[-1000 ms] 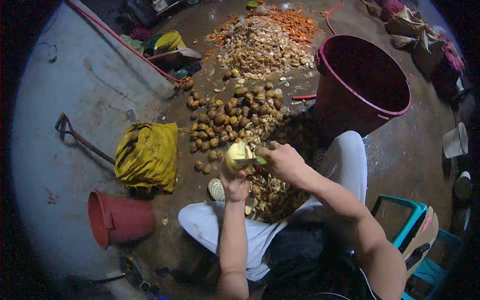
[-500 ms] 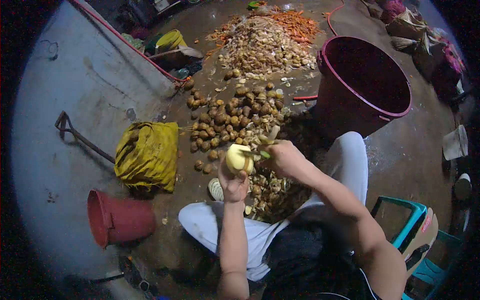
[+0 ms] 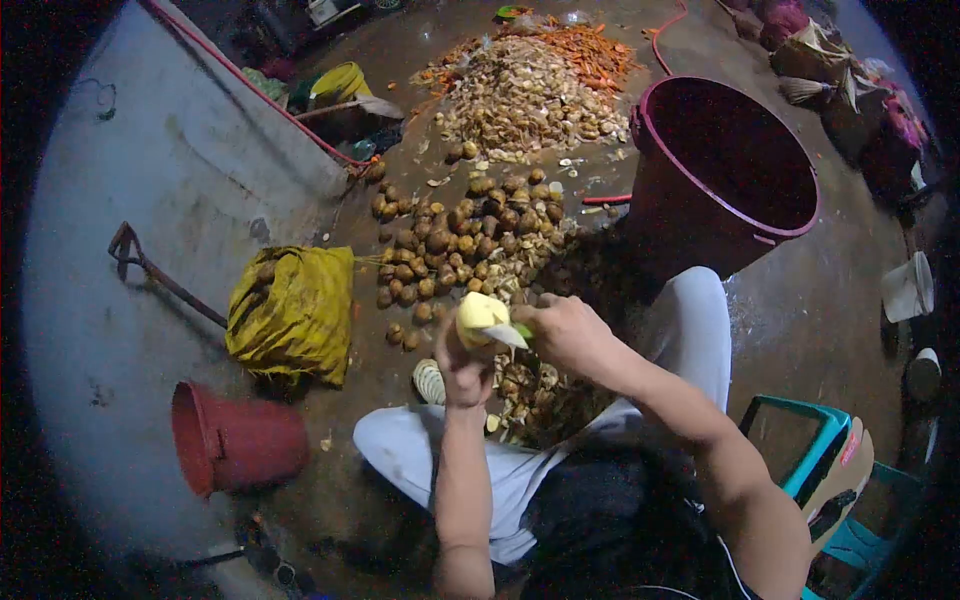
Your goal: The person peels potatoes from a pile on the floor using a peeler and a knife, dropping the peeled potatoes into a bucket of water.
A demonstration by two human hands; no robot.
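Note:
My left hand (image 3: 465, 368) is wrapped round a pale yellow, peeled root vegetable (image 3: 480, 312), held upright above my lap. Closed on the green handle of a knife (image 3: 505, 334), my right hand (image 3: 562, 328) is just to the right of it. The blade lies against the lower right side of the vegetable, with a pale slice or peel on it. Beyond my hands, a heap of round brown unpeeled vegetables (image 3: 440, 238) spreads over the wet floor. Peelings (image 3: 530, 395) lie below my hands, between my legs.
A large maroon tub (image 3: 690, 220) stands at the right, a red bucket (image 3: 250, 445) at the left. Beside a yellow sack (image 3: 290, 315) lies a long handle (image 3: 170, 280). Farther off is a pile of pale and orange scraps (image 3: 530, 90). A teal stool (image 3: 815, 440) is at lower right.
The knife has moved down the vegetable's side, and a pale piece now lies along the blade. The peel seen above my right hand half a second ago is gone from there.

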